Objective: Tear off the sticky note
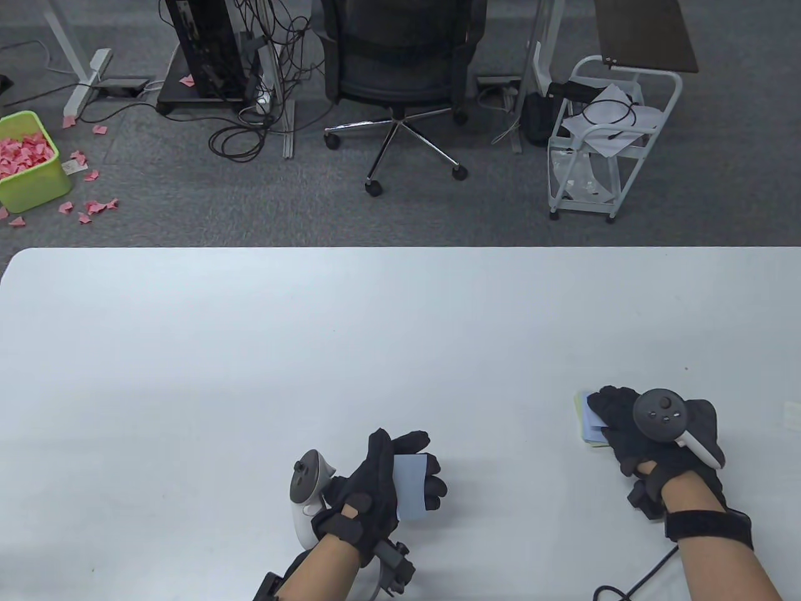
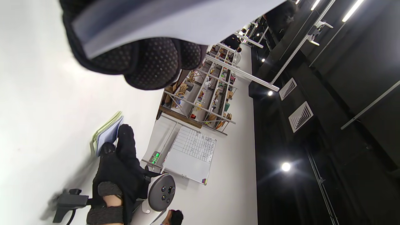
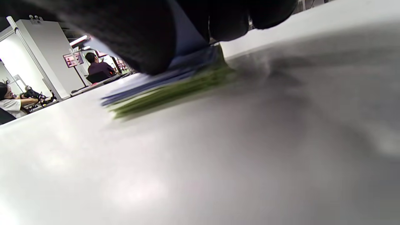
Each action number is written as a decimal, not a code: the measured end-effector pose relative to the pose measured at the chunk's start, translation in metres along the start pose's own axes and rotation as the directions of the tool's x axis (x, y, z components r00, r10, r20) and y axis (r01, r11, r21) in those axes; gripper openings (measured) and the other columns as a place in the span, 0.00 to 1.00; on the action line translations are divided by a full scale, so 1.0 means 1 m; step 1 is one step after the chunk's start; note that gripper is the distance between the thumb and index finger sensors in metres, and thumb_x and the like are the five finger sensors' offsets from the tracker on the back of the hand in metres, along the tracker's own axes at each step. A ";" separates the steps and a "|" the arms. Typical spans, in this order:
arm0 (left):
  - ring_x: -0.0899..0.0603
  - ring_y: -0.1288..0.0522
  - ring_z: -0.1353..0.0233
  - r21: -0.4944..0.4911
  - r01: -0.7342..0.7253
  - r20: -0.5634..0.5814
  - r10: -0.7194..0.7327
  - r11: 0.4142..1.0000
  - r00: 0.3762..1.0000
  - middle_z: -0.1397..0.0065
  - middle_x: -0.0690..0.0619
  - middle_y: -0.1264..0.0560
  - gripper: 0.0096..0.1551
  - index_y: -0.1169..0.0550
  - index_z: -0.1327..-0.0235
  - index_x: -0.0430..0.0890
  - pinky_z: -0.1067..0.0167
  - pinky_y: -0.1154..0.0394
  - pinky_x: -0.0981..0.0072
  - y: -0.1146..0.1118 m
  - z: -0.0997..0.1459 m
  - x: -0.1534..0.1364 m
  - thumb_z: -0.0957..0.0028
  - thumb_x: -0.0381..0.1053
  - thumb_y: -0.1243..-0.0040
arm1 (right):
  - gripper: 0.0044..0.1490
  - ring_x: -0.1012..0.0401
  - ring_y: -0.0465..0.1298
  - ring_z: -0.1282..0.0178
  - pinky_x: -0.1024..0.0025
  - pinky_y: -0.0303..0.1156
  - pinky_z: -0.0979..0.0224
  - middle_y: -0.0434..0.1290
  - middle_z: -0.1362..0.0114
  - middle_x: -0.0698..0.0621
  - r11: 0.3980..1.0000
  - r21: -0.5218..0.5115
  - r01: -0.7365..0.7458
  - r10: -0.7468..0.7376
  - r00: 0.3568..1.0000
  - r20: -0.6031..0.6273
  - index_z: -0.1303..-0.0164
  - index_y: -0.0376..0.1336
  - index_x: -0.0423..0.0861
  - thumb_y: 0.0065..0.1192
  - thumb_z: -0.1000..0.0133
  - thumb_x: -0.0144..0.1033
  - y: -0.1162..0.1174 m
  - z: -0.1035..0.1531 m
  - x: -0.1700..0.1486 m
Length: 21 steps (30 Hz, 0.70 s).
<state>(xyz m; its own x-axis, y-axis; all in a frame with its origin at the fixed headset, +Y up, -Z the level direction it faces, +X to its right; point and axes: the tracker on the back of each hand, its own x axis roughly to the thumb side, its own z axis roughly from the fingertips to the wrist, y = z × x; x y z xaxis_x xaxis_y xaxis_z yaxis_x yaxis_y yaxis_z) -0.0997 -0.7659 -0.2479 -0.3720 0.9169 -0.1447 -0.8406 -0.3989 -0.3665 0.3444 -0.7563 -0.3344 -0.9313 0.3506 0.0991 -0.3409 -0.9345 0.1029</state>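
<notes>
My left hand [image 1: 400,479] holds a single pale blue sticky note [image 1: 410,485] above the table near the bottom middle; the note also fills the top of the left wrist view [image 2: 175,18] against my gloved fingers [image 2: 150,62]. My right hand [image 1: 632,426] rests on the sticky note pad [image 1: 585,426], blue sheets over green ones, lying flat on the table at the right. The pad shows in the left wrist view [image 2: 107,132] and, blurred, in the right wrist view [image 3: 168,90] under my fingers [image 3: 140,37].
The white table [image 1: 313,350] spans the view. Beyond its far edge stand an office chair [image 1: 400,81], a white cart [image 1: 604,138] and a green bin [image 1: 28,163] of pink paper scraps. A small pale scrap [image 1: 792,414] lies at the right edge.
</notes>
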 end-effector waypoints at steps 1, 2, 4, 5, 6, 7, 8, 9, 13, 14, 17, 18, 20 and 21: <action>0.32 0.20 0.39 -0.003 0.004 -0.001 -0.004 1.000 1.000 0.29 0.37 0.27 0.50 0.37 0.17 0.29 0.44 0.19 0.40 0.000 0.000 0.000 0.32 0.69 0.67 | 0.36 0.49 0.59 0.19 0.48 0.58 0.21 0.61 0.21 0.54 1.000 0.011 0.011 -0.011 1.000 0.002 0.32 0.62 0.54 0.74 0.52 0.40 0.001 0.001 -0.002; 0.32 0.20 0.39 -0.006 0.009 -0.002 -0.009 1.000 1.000 0.29 0.37 0.27 0.50 0.37 0.17 0.29 0.44 0.19 0.40 0.000 0.000 -0.001 0.32 0.69 0.67 | 0.39 0.48 0.58 0.18 0.48 0.57 0.20 0.60 0.21 0.54 1.000 0.029 0.010 -0.010 1.000 0.003 0.31 0.61 0.55 0.75 0.53 0.42 0.001 0.003 -0.002; 0.32 0.20 0.40 -0.005 0.007 -0.003 -0.007 1.000 1.000 0.29 0.37 0.27 0.50 0.37 0.17 0.29 0.44 0.19 0.40 0.000 0.000 -0.001 0.32 0.69 0.67 | 0.43 0.48 0.55 0.17 0.46 0.55 0.19 0.58 0.19 0.54 0.998 0.062 -0.011 0.011 1.000 0.001 0.30 0.59 0.55 0.77 0.55 0.46 0.000 0.005 -0.003; 0.31 0.20 0.40 -0.005 0.004 -0.004 -0.004 1.000 1.000 0.29 0.37 0.27 0.50 0.37 0.17 0.29 0.44 0.19 0.40 0.000 0.000 -0.001 0.32 0.69 0.67 | 0.46 0.48 0.54 0.16 0.46 0.54 0.19 0.56 0.19 0.54 0.997 0.075 -0.016 0.016 1.000 0.002 0.29 0.58 0.56 0.78 0.56 0.50 -0.002 0.006 -0.004; 0.32 0.20 0.40 -0.009 0.005 -0.003 -0.005 1.000 1.000 0.29 0.37 0.27 0.50 0.37 0.17 0.29 0.44 0.19 0.40 -0.001 0.000 -0.001 0.32 0.69 0.67 | 0.49 0.48 0.53 0.16 0.45 0.53 0.19 0.55 0.18 0.54 0.997 0.075 -0.008 0.008 1.000 0.006 0.28 0.57 0.55 0.78 0.58 0.54 -0.002 0.007 -0.003; 0.31 0.20 0.39 -0.016 0.012 -0.003 -0.012 1.000 1.000 0.28 0.37 0.27 0.50 0.37 0.17 0.29 0.44 0.19 0.40 -0.002 0.000 -0.001 0.32 0.69 0.67 | 0.51 0.47 0.52 0.16 0.45 0.52 0.18 0.54 0.18 0.54 0.998 0.069 0.003 -0.004 1.000 0.019 0.28 0.56 0.56 0.78 0.59 0.58 -0.003 0.009 -0.002; 0.32 0.20 0.40 -0.018 0.017 -0.002 -0.017 1.000 1.000 0.28 0.37 0.27 0.50 0.37 0.17 0.29 0.44 0.19 0.40 -0.002 0.000 -0.001 0.32 0.69 0.67 | 0.52 0.47 0.52 0.15 0.45 0.52 0.18 0.54 0.17 0.54 0.999 0.052 0.005 -0.006 1.000 0.029 0.27 0.55 0.56 0.76 0.59 0.61 -0.004 0.009 -0.001; 0.32 0.20 0.40 -0.018 0.023 -0.001 -0.023 1.000 1.000 0.29 0.38 0.27 0.50 0.37 0.17 0.29 0.44 0.19 0.40 -0.003 0.000 -0.001 0.32 0.69 0.67 | 0.52 0.48 0.52 0.15 0.45 0.52 0.19 0.54 0.17 0.54 1.000 0.023 -0.001 0.000 0.999 0.036 0.27 0.54 0.55 0.73 0.57 0.63 -0.004 0.009 0.002; 0.31 0.20 0.39 -0.023 0.027 -0.004 -0.027 0.999 1.000 0.28 0.37 0.27 0.50 0.37 0.17 0.29 0.44 0.20 0.40 -0.005 0.000 -0.002 0.32 0.69 0.67 | 0.45 0.48 0.51 0.16 0.47 0.53 0.19 0.52 0.18 0.53 0.998 -0.021 -0.054 0.054 0.999 -0.002 0.26 0.52 0.54 0.62 0.50 0.60 0.003 0.003 0.013; 0.31 0.20 0.39 -0.025 0.032 -0.005 -0.032 0.999 0.999 0.29 0.37 0.27 0.50 0.37 0.17 0.29 0.44 0.20 0.40 -0.005 0.000 -0.002 0.32 0.69 0.67 | 0.44 0.48 0.49 0.16 0.47 0.51 0.19 0.50 0.17 0.53 0.998 0.000 -0.055 0.055 0.998 -0.011 0.26 0.51 0.54 0.60 0.49 0.60 0.005 0.000 0.017; 0.31 0.20 0.40 -0.024 0.039 -0.009 -0.039 0.999 0.999 0.29 0.37 0.27 0.50 0.37 0.17 0.29 0.44 0.20 0.40 -0.005 0.001 -0.003 0.32 0.69 0.67 | 0.44 0.50 0.44 0.15 0.48 0.48 0.17 0.45 0.17 0.54 0.994 0.047 -0.099 0.101 0.994 -0.039 0.24 0.47 0.55 0.57 0.47 0.61 0.010 -0.008 0.022; 0.31 0.20 0.40 -0.025 0.038 -0.011 -0.039 0.999 0.999 0.29 0.37 0.27 0.50 0.37 0.17 0.29 0.44 0.20 0.40 -0.005 0.001 -0.004 0.32 0.69 0.67 | 0.45 0.50 0.44 0.15 0.48 0.47 0.17 0.45 0.17 0.54 0.993 0.052 -0.104 0.106 0.994 -0.037 0.24 0.47 0.55 0.57 0.47 0.61 0.011 -0.010 0.024; 0.31 0.20 0.39 -0.023 0.038 -0.014 -0.038 0.999 0.999 0.29 0.37 0.27 0.50 0.37 0.17 0.29 0.44 0.20 0.40 -0.004 0.000 -0.004 0.32 0.69 0.67 | 0.44 0.50 0.44 0.15 0.48 0.47 0.17 0.45 0.17 0.54 0.990 0.077 -0.118 0.122 0.992 -0.041 0.24 0.47 0.55 0.56 0.47 0.61 0.013 -0.013 0.026; 0.31 0.20 0.39 -0.020 0.037 -0.014 -0.037 0.999 0.999 0.28 0.37 0.27 0.50 0.37 0.17 0.29 0.44 0.20 0.40 -0.003 0.000 -0.004 0.32 0.69 0.67 | 0.44 0.50 0.44 0.15 0.48 0.48 0.17 0.45 0.17 0.54 0.987 0.094 -0.129 0.134 0.990 -0.049 0.24 0.47 0.55 0.56 0.47 0.61 0.015 -0.015 0.026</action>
<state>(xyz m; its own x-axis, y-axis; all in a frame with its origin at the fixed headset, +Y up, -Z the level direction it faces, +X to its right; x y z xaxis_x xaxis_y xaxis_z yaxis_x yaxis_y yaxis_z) -0.0955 -0.7682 -0.2456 -0.3350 0.9312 -0.1435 -0.8458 -0.3643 -0.3898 0.3131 -0.7620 -0.3449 -0.9737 0.2189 0.0634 -0.2044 -0.9618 0.1823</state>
